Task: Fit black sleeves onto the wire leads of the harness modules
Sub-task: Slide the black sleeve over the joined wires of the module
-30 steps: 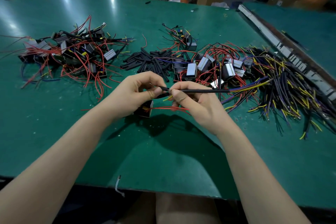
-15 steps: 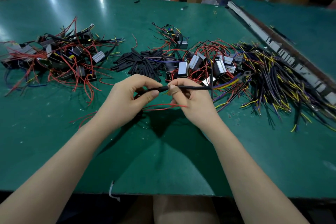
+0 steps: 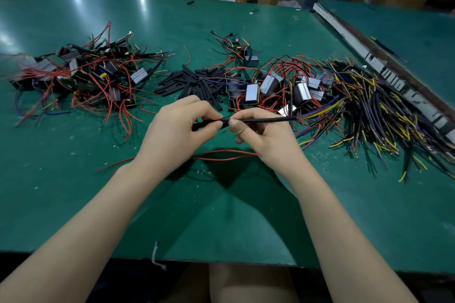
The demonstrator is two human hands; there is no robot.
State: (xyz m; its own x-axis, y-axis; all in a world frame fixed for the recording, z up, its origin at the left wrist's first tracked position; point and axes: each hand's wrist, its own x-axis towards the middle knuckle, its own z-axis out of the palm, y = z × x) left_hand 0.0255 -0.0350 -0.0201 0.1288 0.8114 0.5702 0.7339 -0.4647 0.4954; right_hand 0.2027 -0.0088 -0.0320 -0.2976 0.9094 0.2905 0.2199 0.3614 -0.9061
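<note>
My left hand (image 3: 177, 130) pinches a short black sleeve (image 3: 209, 123) between thumb and fingers above the green table (image 3: 221, 216). My right hand (image 3: 261, 134) pinches a thin black-covered wire lead (image 3: 266, 120) that runs right toward blue and yellow wires (image 3: 320, 112). The sleeve's end meets the lead between my two thumbs. Red wires (image 3: 226, 155) hang below my hands; any module they belong to is hidden.
A heap of loose black sleeves (image 3: 197, 82) lies just beyond my hands. Grey modules with red wires (image 3: 278, 86) lie right of it, another tangle of modules (image 3: 86, 76) at the left. Dark sleeved harness wires (image 3: 384, 115) spread at the right, beside a metal rail (image 3: 369, 59).
The sleeve has slid further along the lead, my hands have closed together, and the small module seen under my left hand a second ago is no longer visible.
</note>
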